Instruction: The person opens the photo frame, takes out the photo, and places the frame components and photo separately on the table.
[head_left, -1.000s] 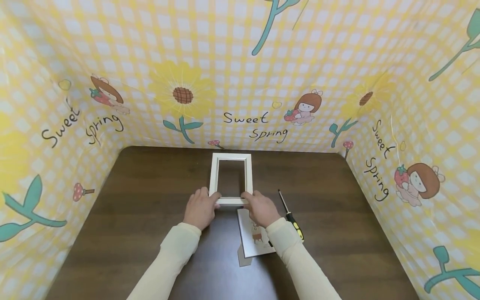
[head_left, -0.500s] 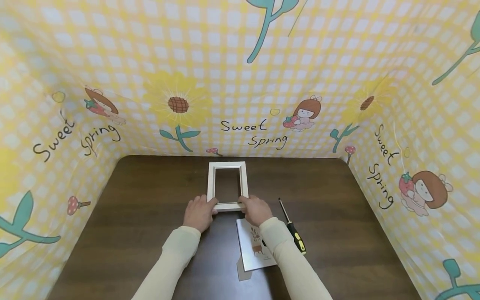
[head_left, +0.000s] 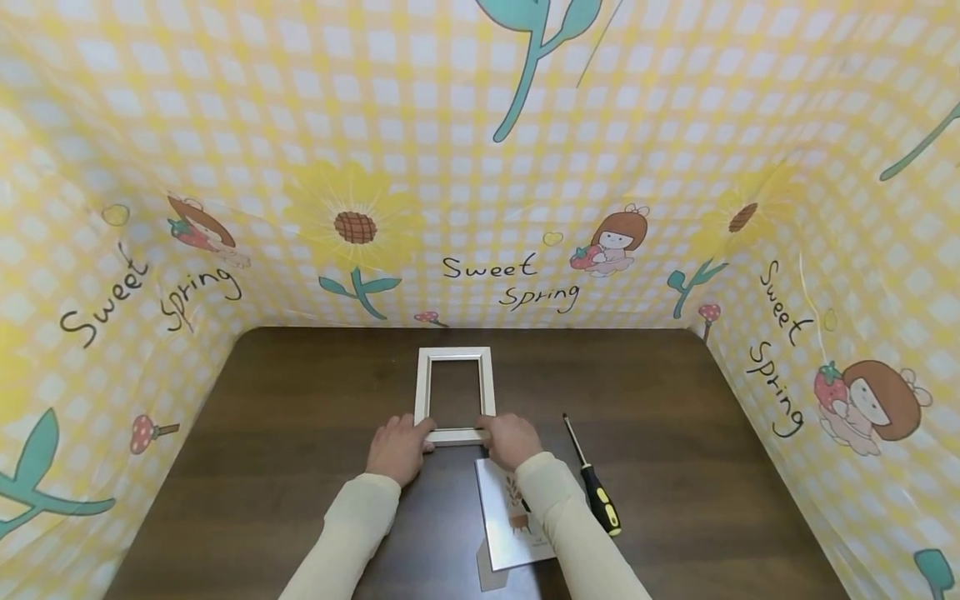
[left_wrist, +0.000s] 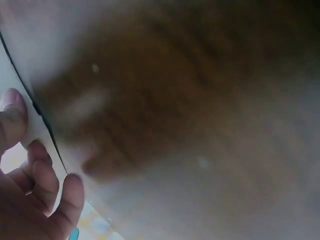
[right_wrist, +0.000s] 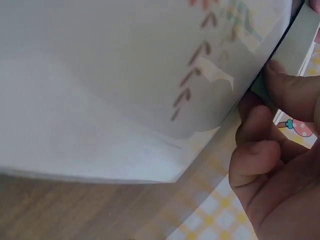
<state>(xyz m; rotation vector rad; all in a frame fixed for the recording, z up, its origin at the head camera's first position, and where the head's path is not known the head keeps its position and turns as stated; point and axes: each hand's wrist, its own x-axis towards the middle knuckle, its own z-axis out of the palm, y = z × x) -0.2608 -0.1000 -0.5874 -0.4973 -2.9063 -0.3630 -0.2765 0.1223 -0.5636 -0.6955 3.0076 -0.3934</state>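
Note:
In the head view a white rectangular picture frame [head_left: 454, 436] with a see-through middle lies near the table's far side. My left hand [head_left: 397, 450] grips its near left corner and my right hand [head_left: 512, 442] its near right corner, thumbs on top. The right wrist view shows the right thumb [right_wrist: 292, 92] and a curled index finger pinching the frame's edge. In the left wrist view the left hand [left_wrist: 37, 195] holds the edge between thumb and fingers. A white panel printed with a potted plant [head_left: 513, 525] sits just below, partly covered by the right sleeve.
A screwdriver [head_left: 592, 483] with a black and yellow handle lies right of the panel. A small pale upright piece [head_left: 491, 571] shows under the panel's near left corner. Checked yellow cloth [head_left: 480, 167] surrounds the dark wooden table [head_left: 285, 400] at the back and sides.
The head view has tilted upward, so everything sits lower. The frame has shifted slightly left, away from the screwdriver, and a gap now shows between it and the panel. Both hands keep their grip.

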